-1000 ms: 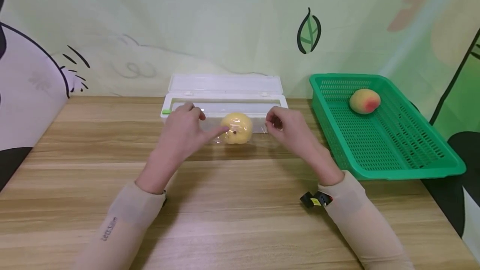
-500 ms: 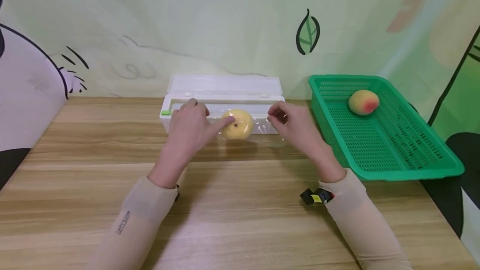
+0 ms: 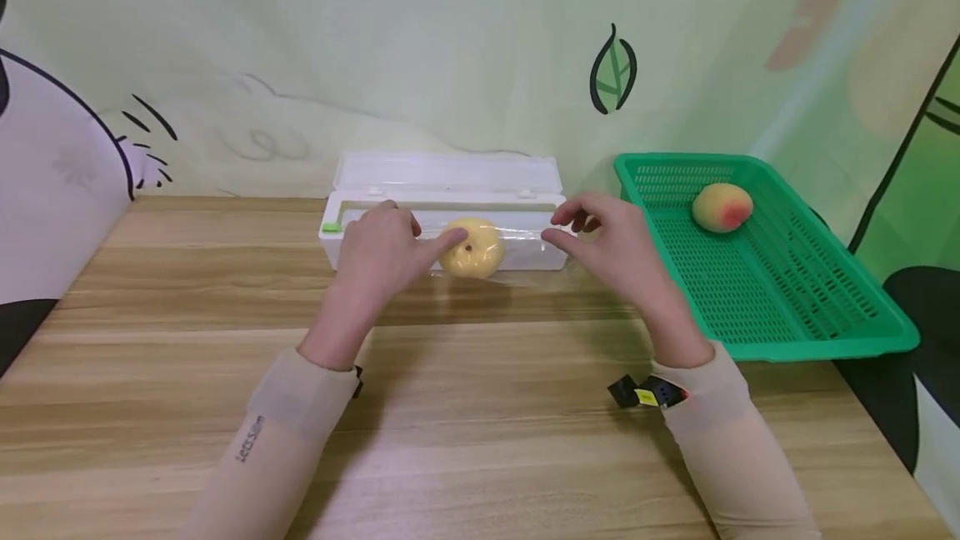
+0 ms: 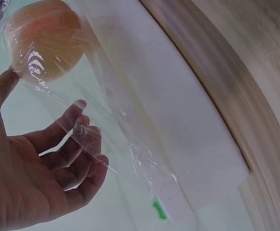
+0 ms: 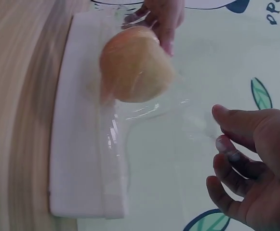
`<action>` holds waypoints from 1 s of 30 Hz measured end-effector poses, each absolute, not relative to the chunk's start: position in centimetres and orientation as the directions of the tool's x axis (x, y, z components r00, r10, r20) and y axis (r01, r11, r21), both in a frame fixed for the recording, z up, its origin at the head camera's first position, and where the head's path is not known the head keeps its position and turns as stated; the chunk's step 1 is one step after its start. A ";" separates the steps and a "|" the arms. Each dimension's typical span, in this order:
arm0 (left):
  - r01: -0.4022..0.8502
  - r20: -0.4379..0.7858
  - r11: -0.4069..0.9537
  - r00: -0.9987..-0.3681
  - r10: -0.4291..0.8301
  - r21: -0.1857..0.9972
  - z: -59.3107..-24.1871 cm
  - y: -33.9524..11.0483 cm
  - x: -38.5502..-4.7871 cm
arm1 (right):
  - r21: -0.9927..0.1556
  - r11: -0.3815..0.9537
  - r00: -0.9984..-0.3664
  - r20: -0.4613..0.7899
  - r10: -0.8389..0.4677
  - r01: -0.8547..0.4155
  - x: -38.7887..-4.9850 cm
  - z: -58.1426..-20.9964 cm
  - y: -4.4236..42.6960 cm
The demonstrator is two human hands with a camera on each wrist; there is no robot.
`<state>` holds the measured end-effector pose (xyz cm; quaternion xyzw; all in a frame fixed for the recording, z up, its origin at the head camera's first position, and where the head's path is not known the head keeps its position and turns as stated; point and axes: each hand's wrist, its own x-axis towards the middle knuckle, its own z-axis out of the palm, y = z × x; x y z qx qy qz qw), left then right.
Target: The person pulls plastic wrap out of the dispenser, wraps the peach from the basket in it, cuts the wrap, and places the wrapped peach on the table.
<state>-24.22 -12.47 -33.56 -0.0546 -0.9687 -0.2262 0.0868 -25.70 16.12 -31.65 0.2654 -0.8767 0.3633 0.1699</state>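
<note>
A pale yellow peach with a dark spot and a reddish blush on its far side is held up in front of the white cling film dispenser, under clear cling film. The thumb of my left hand presses the peach's side. Its other fingers are loosely bent, apart from the thumb, with film across their tips. My right hand is near the dispenser's right end. In the right wrist view a gap shows between its thumb and forefinger, and film reaches the fingertips.
Right of the dispenser stands a green basket with a second peach in it. Behind the dispenser its lid is raised against a printed cloth backdrop. Everything stands on a wooden table.
The peach has gone up slightly toward the dispenser, its film following. My left hand has shifted a little right. My right hand has moved up and right, thumb and forefinger parting.
</note>
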 end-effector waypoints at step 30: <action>0.136 0.187 0.879 -0.981 0.054 0.457 -33.9 -12.5 -24.4 | 0.090 0.758 -0.653 0.449 -0.610 -0.646 -23.0 -35.1 5.4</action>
